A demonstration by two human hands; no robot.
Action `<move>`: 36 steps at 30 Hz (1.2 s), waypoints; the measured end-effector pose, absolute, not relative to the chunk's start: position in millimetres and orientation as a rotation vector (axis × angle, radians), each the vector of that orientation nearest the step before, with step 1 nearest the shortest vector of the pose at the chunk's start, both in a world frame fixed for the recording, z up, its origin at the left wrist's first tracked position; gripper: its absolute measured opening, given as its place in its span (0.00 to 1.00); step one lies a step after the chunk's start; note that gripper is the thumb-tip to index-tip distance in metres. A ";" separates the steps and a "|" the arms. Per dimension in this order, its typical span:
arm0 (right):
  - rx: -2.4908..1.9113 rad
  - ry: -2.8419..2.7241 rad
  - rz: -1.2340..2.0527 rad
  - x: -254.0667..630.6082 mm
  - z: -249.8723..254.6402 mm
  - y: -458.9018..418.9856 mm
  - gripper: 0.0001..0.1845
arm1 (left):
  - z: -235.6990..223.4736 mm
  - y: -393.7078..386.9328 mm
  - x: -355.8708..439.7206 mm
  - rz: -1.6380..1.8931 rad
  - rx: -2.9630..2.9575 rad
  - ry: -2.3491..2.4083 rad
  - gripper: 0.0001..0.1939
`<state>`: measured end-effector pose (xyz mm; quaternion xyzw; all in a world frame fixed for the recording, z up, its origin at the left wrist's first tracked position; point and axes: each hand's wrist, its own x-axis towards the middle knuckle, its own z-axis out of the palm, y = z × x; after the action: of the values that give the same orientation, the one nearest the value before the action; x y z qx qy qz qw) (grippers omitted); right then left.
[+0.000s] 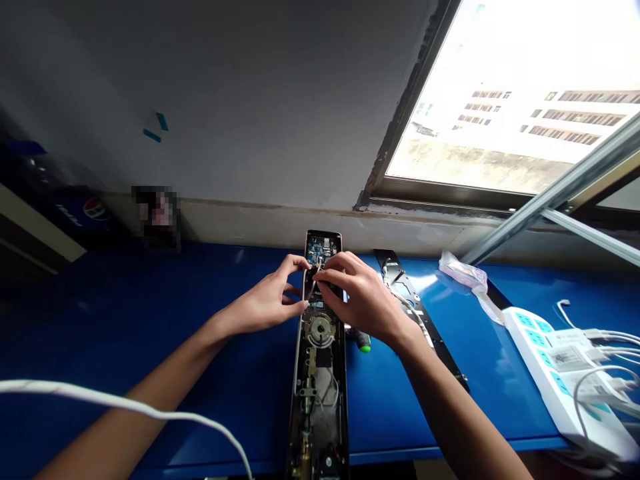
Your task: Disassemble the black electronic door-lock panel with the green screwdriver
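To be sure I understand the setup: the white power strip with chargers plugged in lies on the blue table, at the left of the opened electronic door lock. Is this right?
Not quite: the white power strip with chargers plugged in lies on the blue table at the right of the opened electronic door lock, not the left. The head view shows this.
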<state>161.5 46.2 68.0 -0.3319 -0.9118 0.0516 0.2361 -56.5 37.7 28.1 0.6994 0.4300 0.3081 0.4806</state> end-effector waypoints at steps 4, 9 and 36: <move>-0.826 -2.625 0.259 172.7 68.7 16.2 0.09 | 20.1 4.3 -50.9 0.815 1.678 1.050 0.36; -0.734 -2.804 0.395 187.9 62.2 -16.9 0.06 | 7.4 -33.9 -44.9 0.898 1.586 1.044 0.35; -0.394 -3.033 0.499 184.3 49.4 -35.1 0.14 | -27.1 -62.5 -30.4 1.135 1.326 0.947 0.31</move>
<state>184.3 -35.1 49.4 -0.1272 -0.9785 0.1610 0.0214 -30.4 -62.5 -27.1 0.5592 0.3994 0.4788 0.5464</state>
